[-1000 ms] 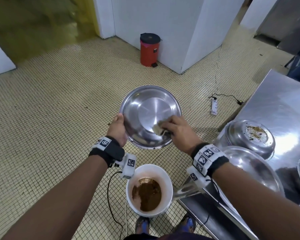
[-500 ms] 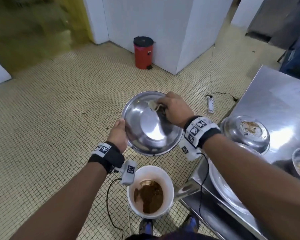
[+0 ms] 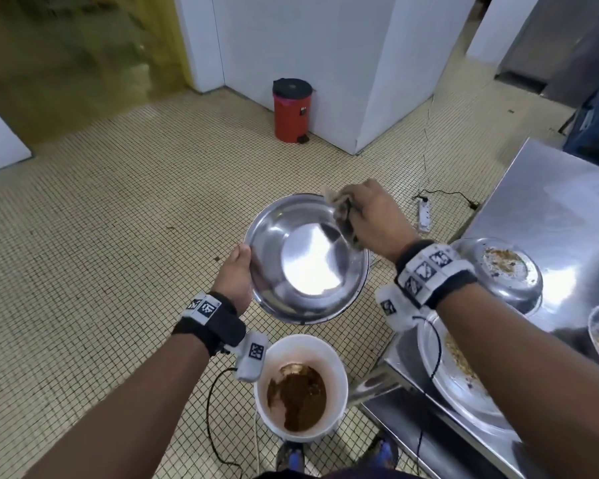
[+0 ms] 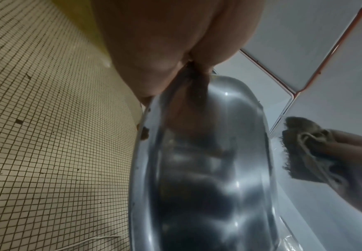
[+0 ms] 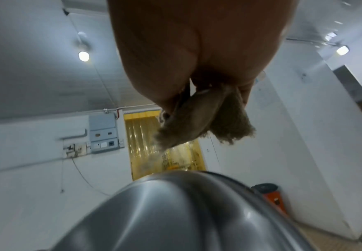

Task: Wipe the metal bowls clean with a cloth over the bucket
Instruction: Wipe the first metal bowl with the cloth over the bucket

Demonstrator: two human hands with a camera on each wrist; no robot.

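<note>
A wide shiny metal bowl is tilted toward me above the white bucket, which holds brown slop. My left hand grips the bowl's left rim; the left wrist view shows the rim running out from under my palm. My right hand clutches a soiled greyish cloth at the bowl's upper right rim. That cloth hangs in a bunch from my fingers in the right wrist view, just above the bowl's edge.
A steel table on the right carries several dirty metal bowls, one upturned. A red pedal bin stands by the white pillar. A power strip and cables lie on the tiled floor.
My right hand carried the cloth from the bowl's lower right, up across the inside, to its upper right rim. The bowl tipped a little more toward me in my left hand.
</note>
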